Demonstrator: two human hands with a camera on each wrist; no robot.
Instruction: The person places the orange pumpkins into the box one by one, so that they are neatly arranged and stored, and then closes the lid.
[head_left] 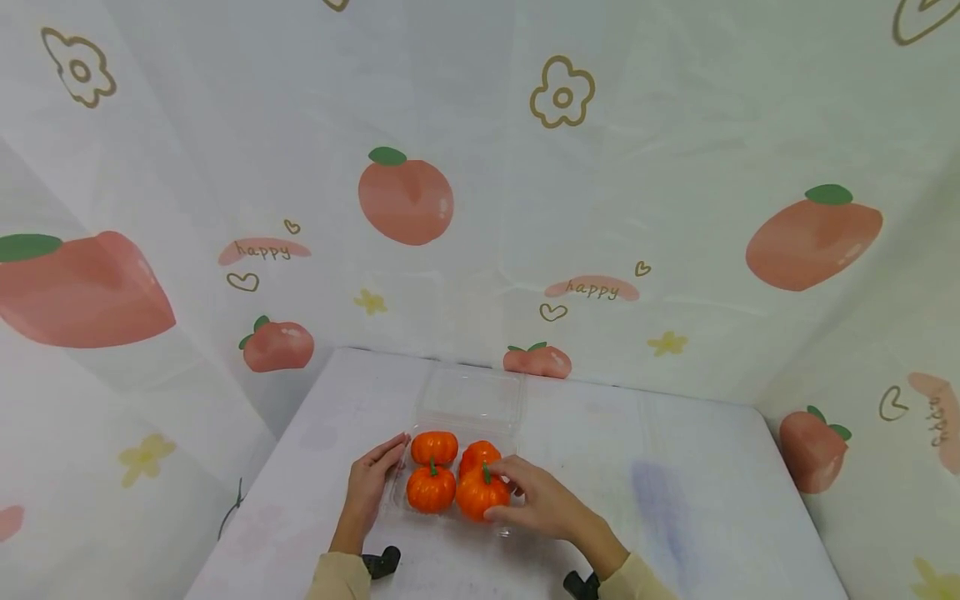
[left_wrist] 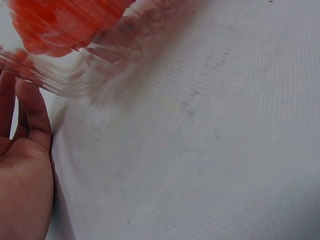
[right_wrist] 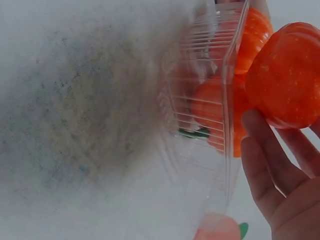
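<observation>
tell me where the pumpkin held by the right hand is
In the head view, the held pumpkin is over the near right part of the clear box, between the right hand and the near left pumpkin.

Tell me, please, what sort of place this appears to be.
Probably a staged tabletop booth: a fruit-patterned sheet hangs behind and beside a white table, where a clear container holds orange pumpkins.
</observation>
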